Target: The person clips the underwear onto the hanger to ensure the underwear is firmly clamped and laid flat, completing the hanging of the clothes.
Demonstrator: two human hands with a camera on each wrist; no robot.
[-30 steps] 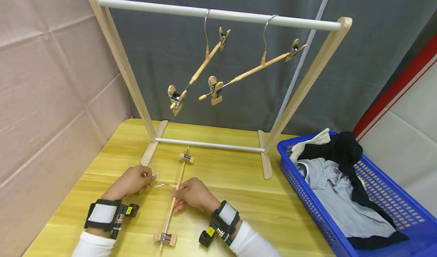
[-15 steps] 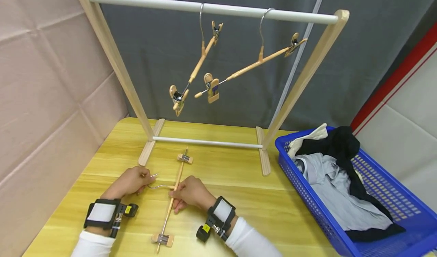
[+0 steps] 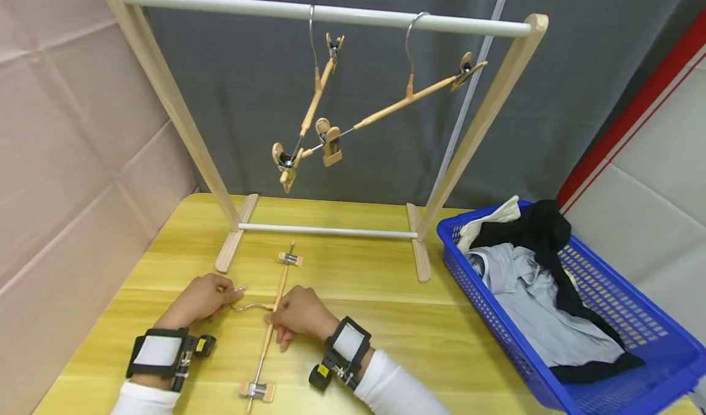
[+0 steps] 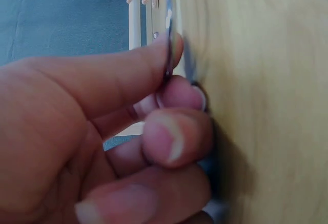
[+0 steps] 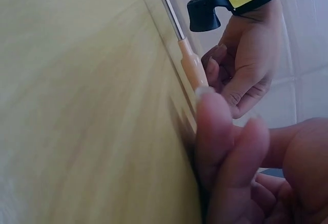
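Note:
A clip hanger [image 3: 282, 283] with a wooden bar, a metal hook and two wood-and-metal clips lies lengthwise on the table [image 3: 353, 360]. My left hand [image 3: 201, 300] pinches the curved end of its hook [image 3: 254, 305] between thumb and finger. At the bar's middle, my right hand [image 3: 303, 314] holds the wood with thumb and fingers, hiding a short stretch. One clip [image 3: 290, 259] sits toward the rack, the other clip [image 3: 257, 392] toward me. In the right wrist view the bar [image 5: 192, 67] passes into my right fingertips, close over the tabletop.
A wooden rack with a white top rail [image 3: 364, 16] stands behind, two clip hangers on it: a left one [image 3: 312, 107] and a right one [image 3: 386, 111]. At right, a blue basket [image 3: 504, 357] holds grey clothing [image 3: 535, 304] and black clothing [image 3: 543, 228].
The head view has turned slightly right, so the scene sits further left. Both hands keep their hold on the same hanger, which stays on the table.

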